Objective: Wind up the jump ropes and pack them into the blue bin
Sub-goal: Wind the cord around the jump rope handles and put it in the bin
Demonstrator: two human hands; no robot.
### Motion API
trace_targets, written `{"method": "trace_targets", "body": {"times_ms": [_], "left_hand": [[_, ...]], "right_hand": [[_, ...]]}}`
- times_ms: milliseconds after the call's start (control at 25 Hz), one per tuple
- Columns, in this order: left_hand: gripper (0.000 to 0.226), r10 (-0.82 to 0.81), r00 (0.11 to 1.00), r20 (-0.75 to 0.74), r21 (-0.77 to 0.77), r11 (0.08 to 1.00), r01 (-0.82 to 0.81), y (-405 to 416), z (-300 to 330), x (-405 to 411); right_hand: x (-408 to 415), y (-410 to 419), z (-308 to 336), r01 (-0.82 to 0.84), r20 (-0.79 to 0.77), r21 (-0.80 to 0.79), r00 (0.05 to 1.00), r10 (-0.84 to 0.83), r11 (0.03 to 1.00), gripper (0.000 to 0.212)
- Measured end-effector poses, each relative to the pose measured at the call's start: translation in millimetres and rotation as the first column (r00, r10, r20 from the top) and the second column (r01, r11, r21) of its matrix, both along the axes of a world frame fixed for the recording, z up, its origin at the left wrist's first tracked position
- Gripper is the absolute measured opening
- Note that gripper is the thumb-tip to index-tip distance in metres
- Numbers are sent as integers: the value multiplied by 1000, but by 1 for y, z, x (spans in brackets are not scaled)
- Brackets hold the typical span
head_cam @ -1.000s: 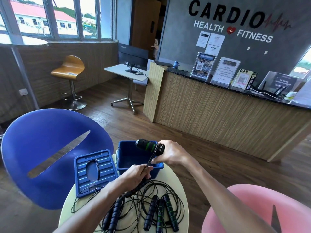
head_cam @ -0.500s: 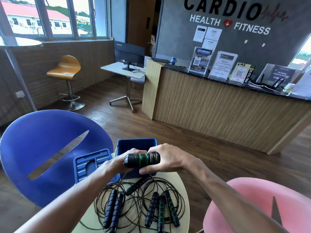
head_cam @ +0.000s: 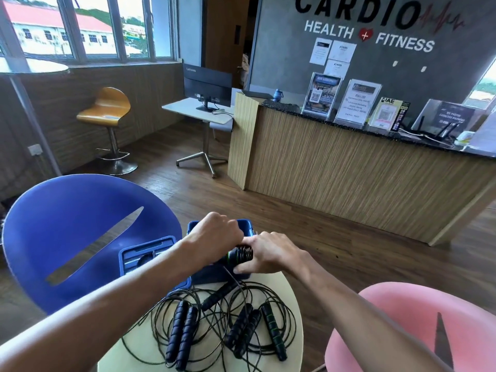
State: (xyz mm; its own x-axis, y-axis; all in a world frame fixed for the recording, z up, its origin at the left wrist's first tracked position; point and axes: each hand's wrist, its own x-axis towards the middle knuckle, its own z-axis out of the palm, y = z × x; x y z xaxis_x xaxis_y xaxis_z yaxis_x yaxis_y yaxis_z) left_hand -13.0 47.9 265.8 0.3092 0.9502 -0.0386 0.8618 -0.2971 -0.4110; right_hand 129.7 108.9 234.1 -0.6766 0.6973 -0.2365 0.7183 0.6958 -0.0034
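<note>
Above the blue bin (head_cam: 245, 226), a black-and-green handle (head_cam: 236, 257) is being gripped by both closed hands, left hand (head_cam: 214, 237) and right hand (head_cam: 268, 253); its trailing cord (head_cam: 243, 287) is likely being snagged in the tangled ropes (head_cam: 214, 326)

My left hand (head_cam: 214, 237) covers most of the blue bin (head_cam: 245, 229) at lower centre, so I can't see inside it. The handle (head_cam: 239, 255) between my hands is mostly hidden; cord seems wound round it. My forearm crosses the lid (head_cam: 146, 255). The frame's bottom edge cuts off the table (head_cam: 291, 304) and ropes (head_cam: 214, 331).
</note>
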Motion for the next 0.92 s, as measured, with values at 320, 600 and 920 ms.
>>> {"method": "trace_targets", "body": {"times_ms": [320, 600, 920], "left_hand": [[23, 390, 44, 920, -379, 912, -156, -3, -49, 9], [32, 343, -610, 714, -342, 932, 124, -11, -72, 14], [34, 450, -540, 711, -503, 862, 56, -10, -48, 35]], "right_hand": [[7, 23, -6, 225, -248, 270, 956, -158, 936, 70], [6, 26, -12, 319, -371, 254, 904, -212, 913, 72], [13, 34, -22, 416, -293, 78, 878, -378, 906, 67]]}}
